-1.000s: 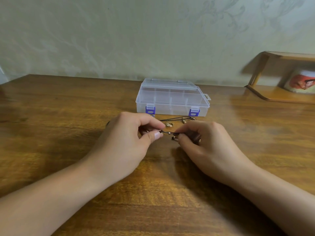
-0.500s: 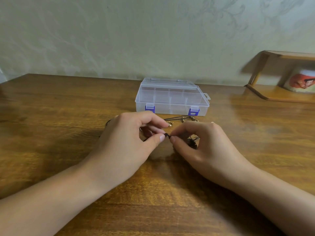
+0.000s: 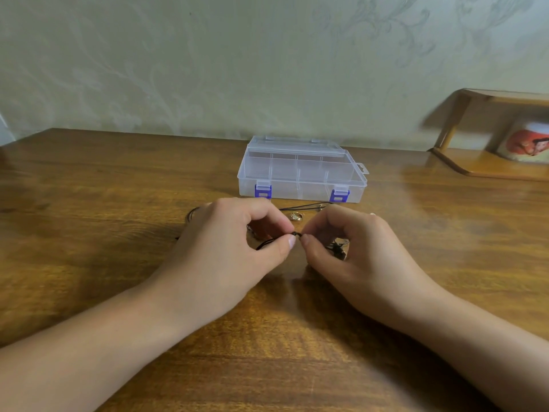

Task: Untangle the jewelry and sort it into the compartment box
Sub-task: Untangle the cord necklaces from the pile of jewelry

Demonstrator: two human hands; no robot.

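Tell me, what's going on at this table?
A person is picking apart tangled jewelry. The left hand and right hand each pinch a thin black cord at a knot between their fingertips, just above the wooden table. A small gold ring lies on the table behind the hands. The clear compartment box sits beyond, lid shut and blue latches down, so nothing is sorted yet.

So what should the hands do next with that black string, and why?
Probably ease the fingertips gently apart to loosen the knot. The left hand and right hand both pinch the black cord at one spot, more of it looks bunched under the right hand, and the compartment box is latched shut.
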